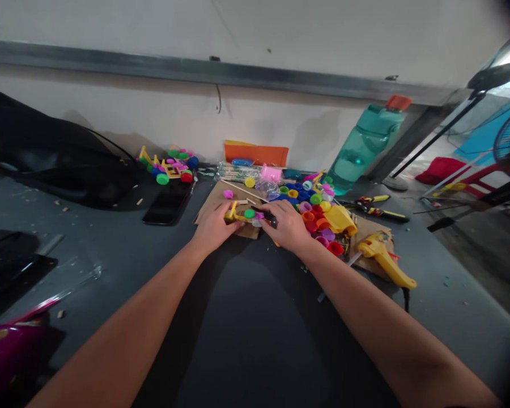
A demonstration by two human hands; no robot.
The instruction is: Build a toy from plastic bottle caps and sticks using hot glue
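Observation:
My left hand [215,225] is closed on a small yellow plastic frame [234,213], low over a piece of cardboard [212,198]. A green bottle cap [249,213] and a purple bit [259,215] sit at the frame's right end. My right hand [288,225] is closed just to the right, its fingers around a dark object [268,215] whose kind I cannot make out. A pink cap [228,194] and a thin wooden stick [242,190] lie on the cardboard beyond my hands.
Many coloured bottle caps [310,217] lie right of my hands, before a yellow glue gun [385,258] and pliers [376,207]. A teal water bottle [361,147] stands behind. At the left are a phone [166,203], a black bag [59,153] and cap-wheeled pieces [170,167].

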